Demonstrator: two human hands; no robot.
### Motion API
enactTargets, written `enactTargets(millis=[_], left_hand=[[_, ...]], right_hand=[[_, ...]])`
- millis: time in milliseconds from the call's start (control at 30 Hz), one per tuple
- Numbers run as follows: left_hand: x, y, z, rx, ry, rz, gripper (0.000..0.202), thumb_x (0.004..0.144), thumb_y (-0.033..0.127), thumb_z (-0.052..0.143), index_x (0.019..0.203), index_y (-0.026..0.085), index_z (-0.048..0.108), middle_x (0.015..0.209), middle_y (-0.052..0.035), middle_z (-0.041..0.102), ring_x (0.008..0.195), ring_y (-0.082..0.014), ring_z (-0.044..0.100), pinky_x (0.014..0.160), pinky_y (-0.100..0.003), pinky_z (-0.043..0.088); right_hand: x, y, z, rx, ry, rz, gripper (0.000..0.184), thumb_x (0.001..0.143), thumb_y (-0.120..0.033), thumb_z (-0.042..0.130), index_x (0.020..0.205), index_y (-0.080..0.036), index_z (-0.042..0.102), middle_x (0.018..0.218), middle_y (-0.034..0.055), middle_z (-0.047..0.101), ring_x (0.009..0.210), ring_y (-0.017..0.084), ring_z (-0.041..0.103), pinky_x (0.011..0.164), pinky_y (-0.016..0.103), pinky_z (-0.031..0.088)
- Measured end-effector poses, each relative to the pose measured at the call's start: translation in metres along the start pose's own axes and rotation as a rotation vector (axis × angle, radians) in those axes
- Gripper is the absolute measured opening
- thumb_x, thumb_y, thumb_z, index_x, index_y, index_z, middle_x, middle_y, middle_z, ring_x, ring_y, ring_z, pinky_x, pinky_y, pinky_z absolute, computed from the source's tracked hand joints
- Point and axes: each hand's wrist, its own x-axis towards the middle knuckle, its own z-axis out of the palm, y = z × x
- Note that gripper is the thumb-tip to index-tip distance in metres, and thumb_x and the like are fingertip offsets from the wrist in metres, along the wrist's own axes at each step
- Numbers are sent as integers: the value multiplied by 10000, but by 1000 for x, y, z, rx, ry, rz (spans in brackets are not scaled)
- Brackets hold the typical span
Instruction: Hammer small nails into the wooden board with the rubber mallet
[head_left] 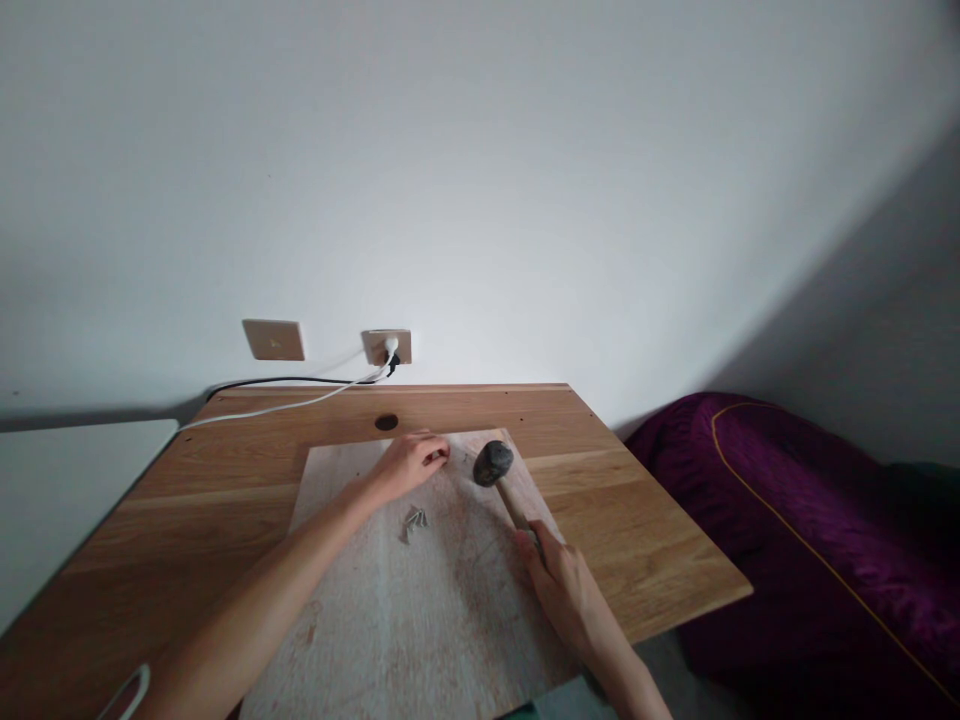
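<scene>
My right hand (559, 575) is wrapped round the wooden handle of a mallet (493, 464) with a dark, rounded head. That head is held over the right side of a pale, worn wooden board (360, 620). Toward the board's far edge, my left hand (415, 462) has its fingers curled, thumb and fingertips pinched together. What the pinch holds, if anything, is too small to make out. A small heap of screws or nails (412, 522) lies on the board, nearer to me than my left hand.
The board lies on a wooden table (637, 530) against a white wall. White and black cables (300, 403) run from a wall socket (387, 346) across the table's back left. A white panel (75, 500) stands at the left. Purple fabric (750, 520) covers something at the right.
</scene>
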Motion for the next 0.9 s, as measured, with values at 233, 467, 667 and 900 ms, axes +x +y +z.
enactTargets(millis=[233,467,667,900], left_hand=[[0,1,0,4,-14,24,171,859,34,663,830,200,693,771,8,647,764,-149,606,733,-243,428],[0,-2,2,27,-13,45,171,872,41,662,810,199,683,772,3,644,792,-157,613,749,-248,432],[-1,-5,4,48,-18,54,162,877,55,657,812,200,686,782,-3,656,811,-162,626,758,-255,443],[-1,-2,3,60,-7,37,123,901,92,665,929,205,708,864,-19,691,821,-163,637,766,-257,460]], right_hand=[[0,-4,-2,-1,-9,9,462,1024,-481,297,1142,-201,644,922,112,795,936,286,755,778,320,493],[0,-4,-2,13,-9,20,466,1022,-485,301,1138,-194,645,928,125,790,931,295,749,774,332,483],[1,1,1,-20,-6,22,498,1018,-489,292,1165,-177,652,898,133,793,895,295,761,750,328,497],[2,-2,-1,-33,-4,24,471,1011,-487,291,1109,-203,653,867,116,791,885,300,765,729,322,491]])
